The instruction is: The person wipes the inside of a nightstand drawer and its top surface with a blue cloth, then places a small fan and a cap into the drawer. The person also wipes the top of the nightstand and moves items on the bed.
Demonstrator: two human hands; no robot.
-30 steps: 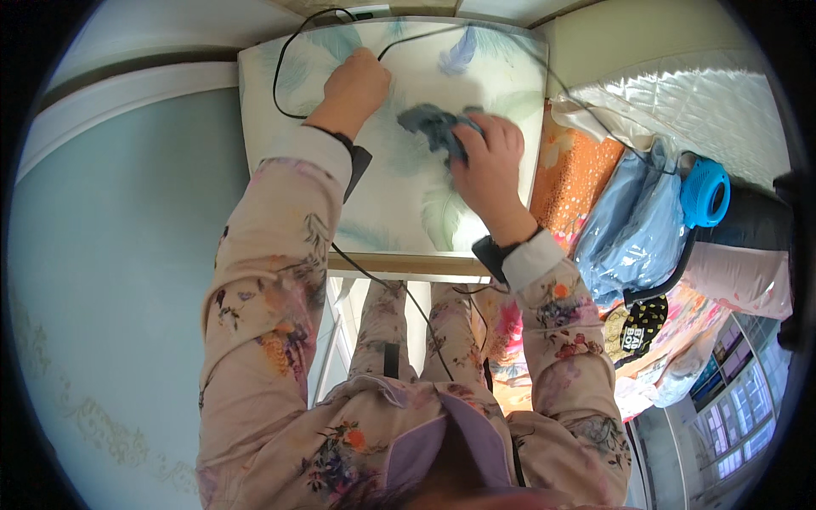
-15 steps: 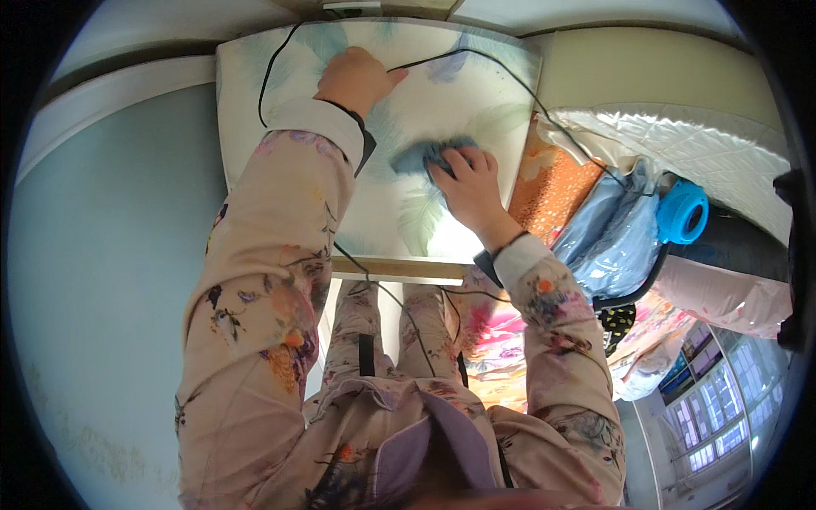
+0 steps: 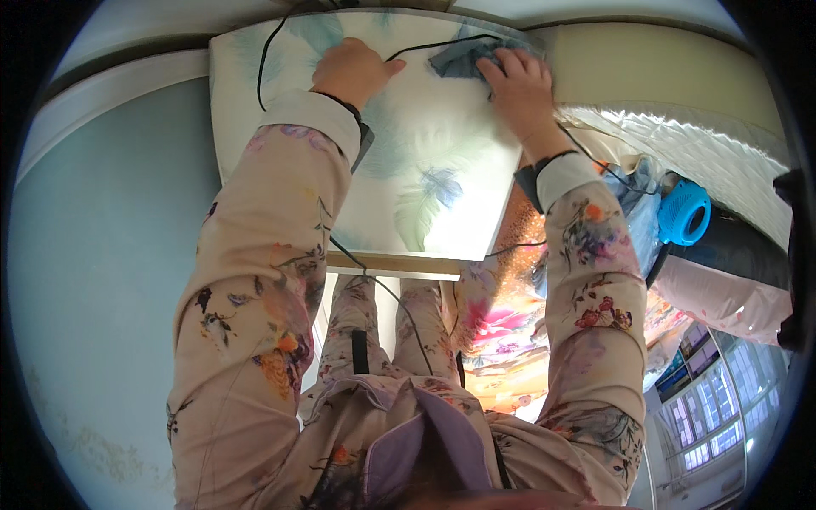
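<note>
A small tabletop [image 3: 408, 127] with a white cover and a blue-green feather print lies before me. My right hand [image 3: 523, 89] presses a crumpled grey-blue cloth [image 3: 461, 59] onto its far right corner, fingers curled over the cloth's right part. Toward the far left, my left hand [image 3: 353, 72] is closed, knuckles up, with a thin black cable [image 3: 442, 44] coming out between thumb and fingers. From there the cable runs right to the cloth. Another stretch of cable hangs in a curve left of that hand. Both wrists wear dark bands.
A pale blue wall panel [image 3: 119, 255] stands close on the left. At right are a padded headboard [image 3: 663, 76], a quilted white mattress side [image 3: 680, 140], a bright blue round device [image 3: 684, 212] and floral bedding [image 3: 501, 340]. More cable hangs off the table's near edge.
My right hand has slid with the cloth away from me and to the right, from the table's middle to its far right corner. The left hand has shifted only slightly.
</note>
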